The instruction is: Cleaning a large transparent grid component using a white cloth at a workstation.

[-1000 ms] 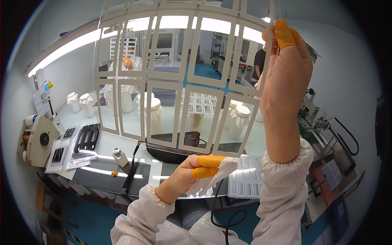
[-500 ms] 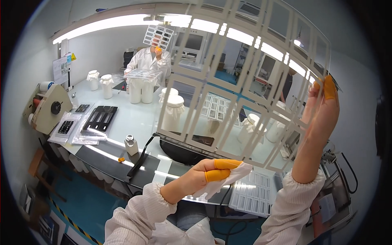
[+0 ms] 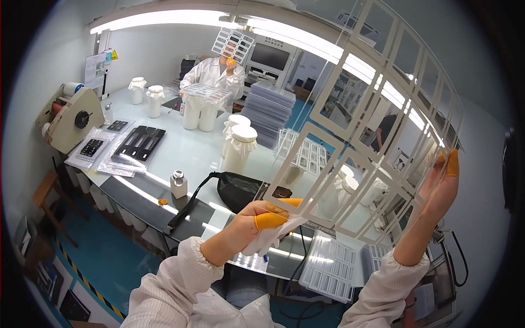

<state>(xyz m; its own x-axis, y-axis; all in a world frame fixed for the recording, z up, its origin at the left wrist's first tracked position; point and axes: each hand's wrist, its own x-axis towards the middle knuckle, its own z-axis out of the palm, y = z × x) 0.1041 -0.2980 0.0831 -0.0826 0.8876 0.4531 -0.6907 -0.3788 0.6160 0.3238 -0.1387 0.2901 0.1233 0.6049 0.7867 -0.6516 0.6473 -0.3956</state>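
Note:
A large clear sheet printed with rows of white rectangular frames (image 3: 358, 136) is held up, tilted, under the lamp. My right hand (image 3: 439, 188), with orange finger cots, grips its right edge between thumb and fingers. At the lower left corner is my left hand (image 3: 246, 227), also in orange finger cots and closed on a white cloth (image 3: 273, 236). The left fingers lie behind the sheet's corner, seen through it; whether they press on it I cannot tell. Below the sheet, a stack of similar framed sheets (image 3: 331, 268) lies at the near table edge.
White cloth-covered jars (image 3: 240, 145) stand on the glass table, with a black mesh bag (image 3: 238, 188), a small metal-topped bottle (image 3: 178, 185) and black trays (image 3: 139, 147). A tall stack of clear sheets (image 3: 268, 112) stands behind. Across the table a person (image 3: 210, 79) holds up a smaller framed sheet.
The sheet has shifted right and tilted, with my right hand lower. My left hand with the cloth has moved left and slightly up to the sheet's corner. The whole view has shifted too.

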